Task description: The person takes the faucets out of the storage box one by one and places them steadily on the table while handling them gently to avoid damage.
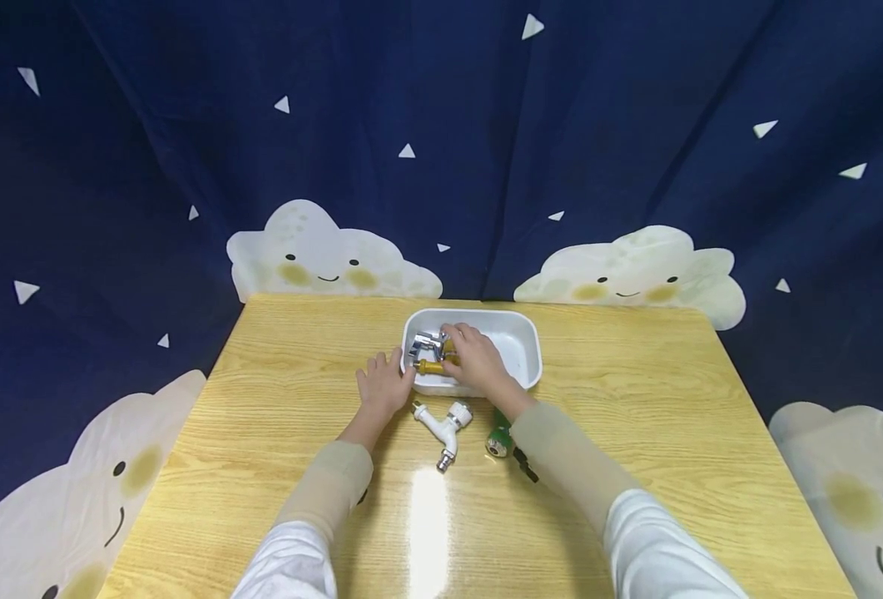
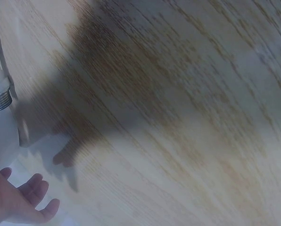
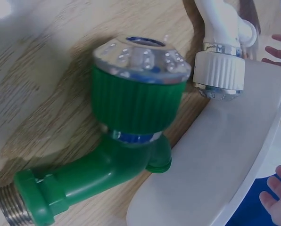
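Note:
In the head view my right hand [image 1: 478, 359] reaches into a white basin [image 1: 523, 378], its fingers and thumb curled round a yellow tap [image 1: 429, 367]. Part of that tap is hidden under the hand. Beside it in the basin lies a chrome tap [image 1: 428, 341]. My left hand [image 1: 384, 384] is at the basin's left rim, fingers spread and holding nothing. A white tap [image 1: 444, 428] lies on the table in front of the basin. To its right, partly hidden by my right forearm, is a green tap [image 1: 498, 441], large in the right wrist view.
All of this stands on a wooden table [image 1: 291, 349], with the basin near its far edge. Behind and at the sides hangs a dark blue curtain [image 1: 441, 75] with clouds and white triangles. A bright light reflection lies on the tabletop before the white tap.

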The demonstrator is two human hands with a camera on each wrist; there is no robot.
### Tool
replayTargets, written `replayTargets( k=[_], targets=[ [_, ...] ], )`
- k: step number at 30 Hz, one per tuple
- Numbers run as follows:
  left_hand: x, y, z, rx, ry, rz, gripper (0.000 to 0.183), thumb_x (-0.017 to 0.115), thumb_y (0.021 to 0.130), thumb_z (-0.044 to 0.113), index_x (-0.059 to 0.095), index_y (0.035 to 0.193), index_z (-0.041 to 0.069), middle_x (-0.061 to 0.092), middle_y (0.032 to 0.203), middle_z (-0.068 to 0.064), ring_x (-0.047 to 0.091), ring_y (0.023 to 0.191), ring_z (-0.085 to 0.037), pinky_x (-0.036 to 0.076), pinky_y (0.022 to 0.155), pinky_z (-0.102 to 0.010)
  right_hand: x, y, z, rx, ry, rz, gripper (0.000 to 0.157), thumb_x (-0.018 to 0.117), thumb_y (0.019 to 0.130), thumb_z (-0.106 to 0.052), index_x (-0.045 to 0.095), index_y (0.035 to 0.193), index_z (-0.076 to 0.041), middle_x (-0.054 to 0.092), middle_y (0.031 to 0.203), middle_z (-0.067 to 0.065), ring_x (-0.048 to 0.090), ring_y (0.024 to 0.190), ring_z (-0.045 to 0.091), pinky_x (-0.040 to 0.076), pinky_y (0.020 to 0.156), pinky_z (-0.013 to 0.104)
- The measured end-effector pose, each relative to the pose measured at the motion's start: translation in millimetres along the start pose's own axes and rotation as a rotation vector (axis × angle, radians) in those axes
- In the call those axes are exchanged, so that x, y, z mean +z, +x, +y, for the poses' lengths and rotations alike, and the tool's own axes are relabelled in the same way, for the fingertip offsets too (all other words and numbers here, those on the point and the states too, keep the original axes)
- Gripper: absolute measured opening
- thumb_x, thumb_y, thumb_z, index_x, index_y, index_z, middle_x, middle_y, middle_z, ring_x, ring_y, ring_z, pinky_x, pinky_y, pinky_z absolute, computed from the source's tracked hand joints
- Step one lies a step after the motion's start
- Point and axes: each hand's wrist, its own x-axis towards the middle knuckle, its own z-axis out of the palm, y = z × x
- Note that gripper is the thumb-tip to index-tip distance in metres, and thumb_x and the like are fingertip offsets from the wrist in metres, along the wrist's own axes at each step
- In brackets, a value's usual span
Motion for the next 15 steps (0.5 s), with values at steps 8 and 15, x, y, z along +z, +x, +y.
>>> replayTargets(
  k=[8,15],
  targets=[
    [-0.1,-1.0,0.1,0.004,0.004,0.001,0.054,0.032,0.089,0.042,0.038,0.137,0.017,0.046,0.122,-0.018,0.041,0.109,-0.033,0.031,0.090,-0.054,6.4,8,3,0.085,0.021,-0.105,0.071,0.070,0.077,-0.032,0.038,0.137,-0.012,0.047,0.129,0.012,0.047,0.115,0.027,0.040,0.093,0.041],
    [-1.3,-1.2,0.2,0.003,0.000,-0.001,0.055,0.032,0.089,0.042,0.038,0.137,0.017,0.046,0.123,-0.018,0.041,0.110,-0.034,0.031,0.090,-0.054,13.1,11,6,0.145,0.036,-0.221,0.077,0.072,0.076,-0.031,0.034,0.140,-0.010,0.043,0.134,0.013,0.044,0.119,0.029,0.038,0.096,0.042]
  ],
)
